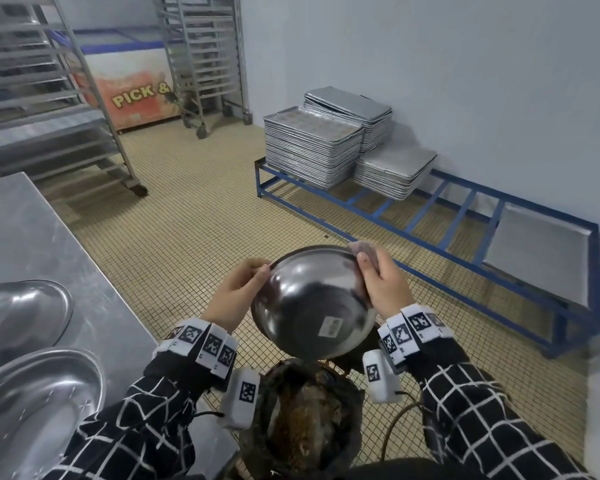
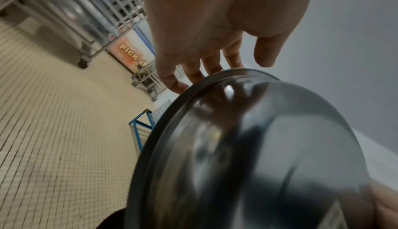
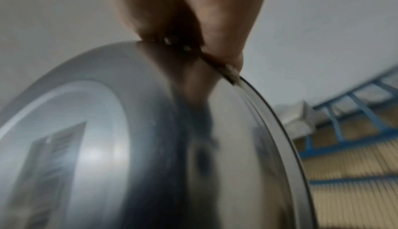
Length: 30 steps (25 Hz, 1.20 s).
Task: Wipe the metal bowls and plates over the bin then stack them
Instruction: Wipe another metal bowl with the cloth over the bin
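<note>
Standing at the near end of the room, a person in black-and-white checked sleeves holds a metal bowl (image 1: 312, 303) tipped on edge, its outer base with a paper label turned back toward them, directly above a lined bin (image 1: 302, 420) holding brown scraps. The left hand (image 1: 238, 289) grips the bowl's left rim, fingers (image 2: 172, 81) curled over the edge onto the far side, thumb on the near side. The right hand (image 1: 383, 282) pinches a greyish-pink cloth (image 1: 362, 249) against the upper right rim, thumb on the near face and fingers folded behind; the wrist view there is blurred.

On the left, a steel table (image 1: 32, 237) carries two more large metal bowls (image 1: 32, 400). Far right along the wall, a low blue rack (image 1: 430, 216) bears stacks of baking trays (image 1: 312, 150). Tall wheeled tray trolleys (image 1: 201, 57) and a chest freezer (image 1: 132, 88) stand at the far left.
</note>
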{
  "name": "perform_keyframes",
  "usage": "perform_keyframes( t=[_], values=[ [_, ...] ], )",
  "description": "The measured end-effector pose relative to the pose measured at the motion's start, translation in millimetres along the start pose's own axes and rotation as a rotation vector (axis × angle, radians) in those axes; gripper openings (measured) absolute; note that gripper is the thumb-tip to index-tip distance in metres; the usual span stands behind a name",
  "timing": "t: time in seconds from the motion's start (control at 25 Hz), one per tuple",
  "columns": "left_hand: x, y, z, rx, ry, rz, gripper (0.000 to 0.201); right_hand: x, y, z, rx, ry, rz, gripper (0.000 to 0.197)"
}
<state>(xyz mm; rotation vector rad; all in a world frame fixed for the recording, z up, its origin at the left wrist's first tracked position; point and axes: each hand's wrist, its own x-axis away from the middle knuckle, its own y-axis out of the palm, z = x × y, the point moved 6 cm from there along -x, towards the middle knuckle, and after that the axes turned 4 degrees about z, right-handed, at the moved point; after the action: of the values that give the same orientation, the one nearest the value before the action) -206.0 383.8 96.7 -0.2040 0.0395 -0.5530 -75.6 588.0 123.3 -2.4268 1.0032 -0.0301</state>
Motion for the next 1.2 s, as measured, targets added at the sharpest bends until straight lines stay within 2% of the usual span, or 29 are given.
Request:
perform_keyframes(
  t=[0.08,0.16,0.36,0.44,0.56,0.64,0.76,0.84,0.96,1.08,1.2],
  values=[
    [-1,11,9,-0.119,0.035,-0.090,0.025,-4,8,-17,0.125,-0.158,-0.129,0.020],
    [-1,18,14,-0.168,0.029,-0.110,0.029,-3,16,-30,0.118,-0.258,-0.162,0.021],
    [-2,15,19,-0.095,-0.024,0.065,0.025,8,24,-38,0.026,-0.286,0.143,0.032],
    [-4,12,21,-0.096,-0.011,0.136,0.028,23,40,-41,0.114,-0.377,0.167,0.028],
    [-5,10,25,-0.086,0.011,0.197,0.032,41,63,-41,0.371,-0.520,0.151,0.042],
    [-3,10,25,-0.028,0.001,0.216,0.033,33,57,-36,0.374,-0.423,0.192,0.047],
    [-3,5,22,0.021,-0.032,0.248,0.034,10,39,1,-0.003,-0.061,0.220,0.042],
    [-6,2,21,0.007,-0.033,0.263,0.034,9,38,16,-0.114,0.023,0.171,0.043],
    [-5,4,29,-0.049,0.026,0.271,0.034,25,48,1,-0.025,-0.135,0.116,0.051],
    [1,13,39,-0.079,0.119,0.254,0.037,37,61,-28,0.222,-0.367,0.178,0.055],
    [5,17,42,-0.127,0.172,0.229,0.038,27,55,-38,0.245,-0.363,0.281,0.054]
  ],
)
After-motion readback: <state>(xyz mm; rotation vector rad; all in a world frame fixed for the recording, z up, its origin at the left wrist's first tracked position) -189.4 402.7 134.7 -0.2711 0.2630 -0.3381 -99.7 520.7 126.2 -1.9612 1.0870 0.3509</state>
